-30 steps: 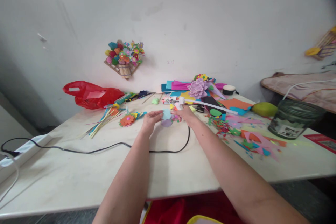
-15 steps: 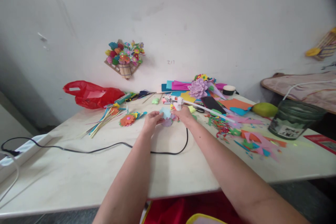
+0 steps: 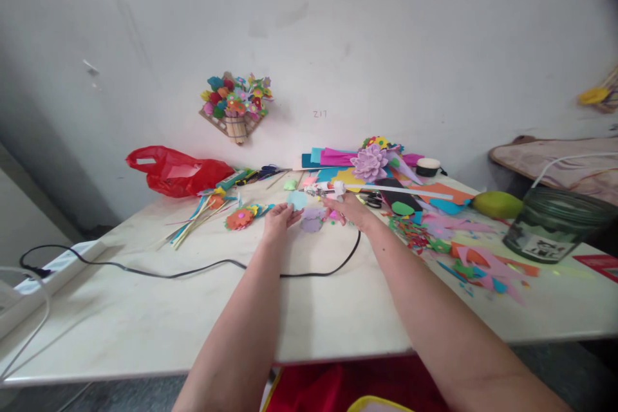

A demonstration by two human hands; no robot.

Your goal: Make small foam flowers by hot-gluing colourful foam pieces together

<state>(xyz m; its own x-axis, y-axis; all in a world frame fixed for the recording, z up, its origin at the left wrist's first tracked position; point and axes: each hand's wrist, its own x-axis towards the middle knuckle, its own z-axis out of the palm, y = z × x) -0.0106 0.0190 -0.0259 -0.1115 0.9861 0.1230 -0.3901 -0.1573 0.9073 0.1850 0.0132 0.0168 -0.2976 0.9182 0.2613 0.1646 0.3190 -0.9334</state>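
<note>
Nearest on the tabletop [image 3: 338,322], a black cord [image 3: 316,275] curves up toward the right hand [image 3: 352,207]; beyond it, a lilac foam piece [image 3: 312,220] sits between the two hands; the left hand [image 3: 280,217] pinches a light blue foam piece [image 3: 296,199] just past the lilac one; the right hand grasps a white glue gun [image 3: 339,188]; farther back are a red bag [image 3: 181,172] and a lilac flower [image 3: 369,162]; a flower bouquet [image 3: 236,107] hangs on the wall [image 3: 410,45].
</note>
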